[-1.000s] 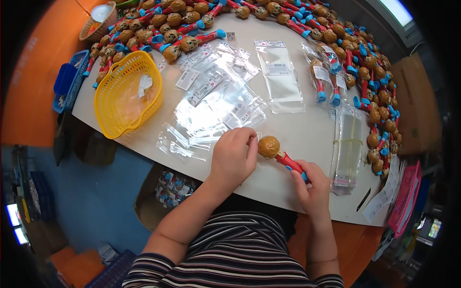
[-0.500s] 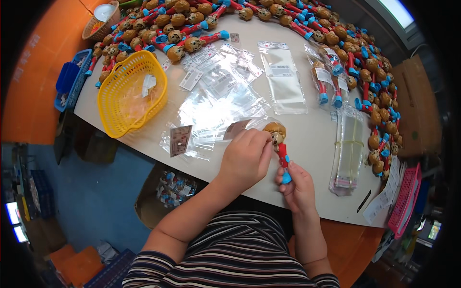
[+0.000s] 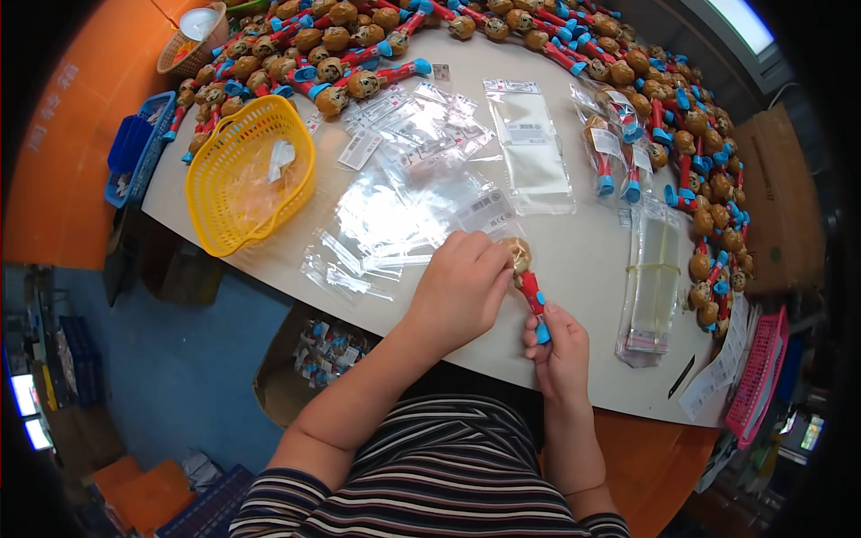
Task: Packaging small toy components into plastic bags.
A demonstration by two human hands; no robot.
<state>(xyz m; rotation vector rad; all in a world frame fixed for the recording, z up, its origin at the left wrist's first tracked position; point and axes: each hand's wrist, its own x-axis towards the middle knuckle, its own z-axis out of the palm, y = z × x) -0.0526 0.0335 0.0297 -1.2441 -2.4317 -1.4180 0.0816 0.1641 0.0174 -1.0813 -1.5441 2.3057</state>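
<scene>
My right hand point(image 3: 563, 354) grips a toy stick by its blue lower end; it has a red handle point(image 3: 531, 294) and a round brown character head point(image 3: 515, 255). My left hand point(image 3: 462, 287) has thumb and fingers pinched together against the side of that head. What the left fingertips hold, if anything, is hidden; clear film shows faintly near the head. Just beyond the left hand lies a spread pile of clear plastic bags point(image 3: 377, 215) with printed labels, shiny under the light.
A yellow basket point(image 3: 199, 208) stands left, beside a blue tray point(image 3: 148, 170). Many similar toys point(image 3: 363, 85) line the far and right edges. Flat bags point(image 3: 538, 175), a banded bag stack point(image 3: 652, 278), bagged toys point(image 3: 605, 148) and a pink basket point(image 3: 755, 377) lie right. Below the table sits an open carton point(image 3: 278, 386).
The toy has turned slightly and dropped a little toward me in my hands. Two brownish labels visible near the left hand and pile edge no longer show. The view has shifted slightly.
</scene>
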